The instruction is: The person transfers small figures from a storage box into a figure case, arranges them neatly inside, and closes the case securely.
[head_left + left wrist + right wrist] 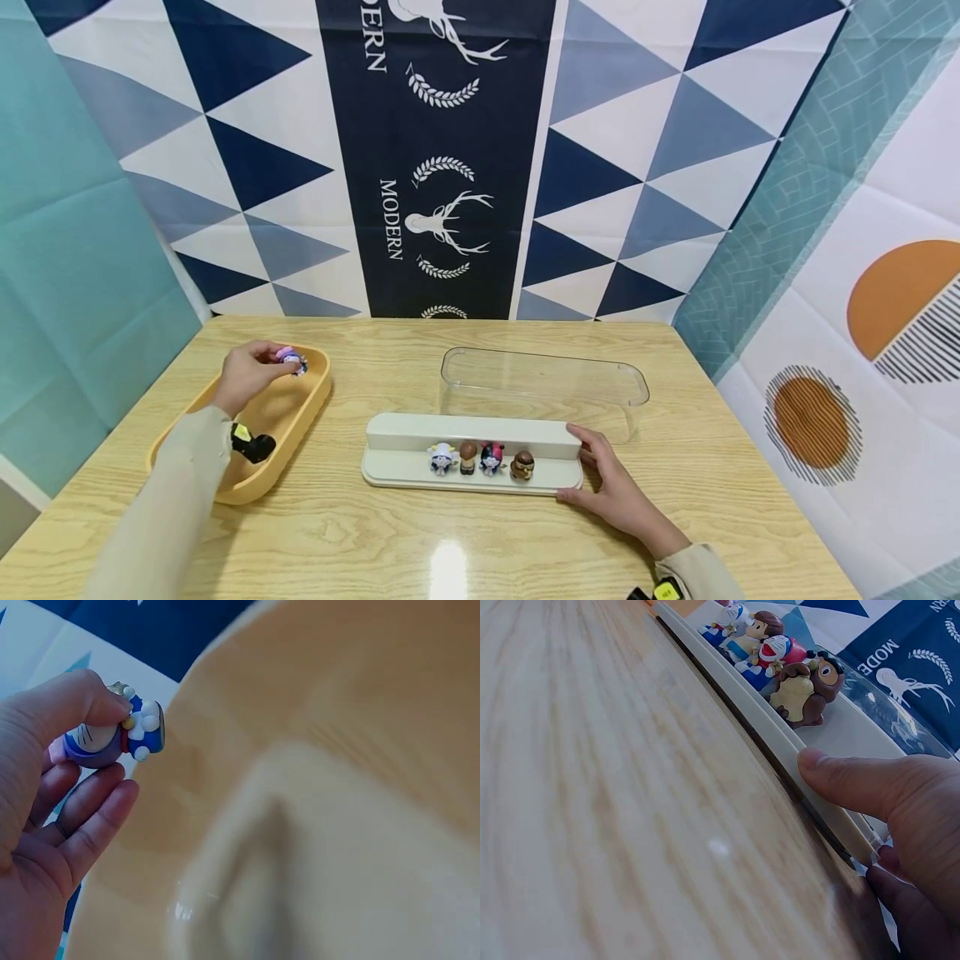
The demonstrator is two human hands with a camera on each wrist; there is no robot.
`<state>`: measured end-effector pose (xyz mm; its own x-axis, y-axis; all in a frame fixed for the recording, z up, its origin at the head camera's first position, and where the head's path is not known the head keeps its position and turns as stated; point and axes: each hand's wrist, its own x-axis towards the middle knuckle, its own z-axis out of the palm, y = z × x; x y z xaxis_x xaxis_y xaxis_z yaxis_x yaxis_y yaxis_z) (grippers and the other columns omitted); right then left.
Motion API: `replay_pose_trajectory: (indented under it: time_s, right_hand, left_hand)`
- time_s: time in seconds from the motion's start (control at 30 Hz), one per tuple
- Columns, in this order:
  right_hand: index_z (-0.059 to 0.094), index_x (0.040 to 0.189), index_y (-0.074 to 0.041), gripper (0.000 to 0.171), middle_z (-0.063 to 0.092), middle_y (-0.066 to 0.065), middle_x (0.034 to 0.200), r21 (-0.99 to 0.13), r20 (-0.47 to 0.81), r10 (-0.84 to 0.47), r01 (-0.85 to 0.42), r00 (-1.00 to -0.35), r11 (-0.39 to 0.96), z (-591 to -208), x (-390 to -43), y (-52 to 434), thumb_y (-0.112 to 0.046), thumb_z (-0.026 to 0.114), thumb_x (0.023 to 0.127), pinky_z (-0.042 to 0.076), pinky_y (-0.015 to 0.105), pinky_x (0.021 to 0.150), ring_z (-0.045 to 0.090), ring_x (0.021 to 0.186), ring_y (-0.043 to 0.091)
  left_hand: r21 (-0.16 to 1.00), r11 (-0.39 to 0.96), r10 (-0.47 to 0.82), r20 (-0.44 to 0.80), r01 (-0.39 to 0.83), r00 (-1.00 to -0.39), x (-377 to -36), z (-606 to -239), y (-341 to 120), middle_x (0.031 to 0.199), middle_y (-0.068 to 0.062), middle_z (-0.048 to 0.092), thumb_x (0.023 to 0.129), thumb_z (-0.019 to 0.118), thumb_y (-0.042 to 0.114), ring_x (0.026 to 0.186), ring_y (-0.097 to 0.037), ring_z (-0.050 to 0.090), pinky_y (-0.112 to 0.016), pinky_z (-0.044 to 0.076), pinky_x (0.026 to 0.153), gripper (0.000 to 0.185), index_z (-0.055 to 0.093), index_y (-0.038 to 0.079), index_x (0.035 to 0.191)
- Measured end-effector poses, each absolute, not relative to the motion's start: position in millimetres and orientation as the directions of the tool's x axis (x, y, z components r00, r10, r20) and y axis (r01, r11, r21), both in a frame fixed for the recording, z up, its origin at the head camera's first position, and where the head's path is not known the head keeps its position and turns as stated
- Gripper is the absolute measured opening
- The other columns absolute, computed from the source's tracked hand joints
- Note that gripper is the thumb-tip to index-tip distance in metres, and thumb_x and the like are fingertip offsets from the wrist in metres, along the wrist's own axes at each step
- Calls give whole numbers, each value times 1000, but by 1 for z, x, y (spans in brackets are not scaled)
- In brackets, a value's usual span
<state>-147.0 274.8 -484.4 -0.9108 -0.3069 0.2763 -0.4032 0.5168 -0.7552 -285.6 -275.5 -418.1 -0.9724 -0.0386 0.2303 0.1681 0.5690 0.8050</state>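
Observation:
My left hand (250, 373) is over the far end of an orange-yellow bin (318, 393). Between its thumb and fingers it pinches a small blue-and-white cartoon cat figurine (142, 727) with a purple top, which lies sideways in the left wrist view. My right hand (611, 485) grips the right end of a white stepped display stand (480, 427), thumb at the front edge and fingers at the back. On the stand's lower step several figurines are lined up: a white-topped one (442, 458), a brown-haired one (468, 457), a red-and-black-topped one (492, 458) and a brown one (522, 465).
Behind the stand is a clear plastic cover (543, 375), partly hidden by it. All of this is on a light wood-grain table (337, 542). Patterned cloths (450, 167) hang at the back and both sides. Each wrist wears a black camera strap.

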Motion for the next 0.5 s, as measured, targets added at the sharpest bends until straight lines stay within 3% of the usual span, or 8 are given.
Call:
replay_pose_trajectory:
  time_s: [0.13,0.33,0.5]
  right_hand:
    - [32,152,-10,91,39,15,143,-753,279,-305,-404,-911,520,-484,-146,274,-13,85,79,39,36,109,49,128,40]
    - [30,153,-11,92,38,14,143,-756,266,-309,-396,-913,520,-482,-146,274,-13,85,79,38,48,108,48,129,39]
    - [31,152,-10,91,38,15,143,-752,265,-309,-397,-913,526,-482,-146,274,-15,85,80,37,52,106,49,128,39]
  left_hand:
    - [789,578,-19,267,208,-964,-282,-415,-273,98,-14,64,84,80,12,77,-5,56,-14,50,65,39,66,-11,111]
    - [773,565,18,338,288,-941,-274,-410,-269,98,-12,64,83,80,8,74,0,58,-15,52,64,35,69,-10,111]
    - [799,529,45,310,286,-950,-266,-403,-262,104,-19,66,83,80,8,76,0,60,-16,53,66,39,68,-10,115]
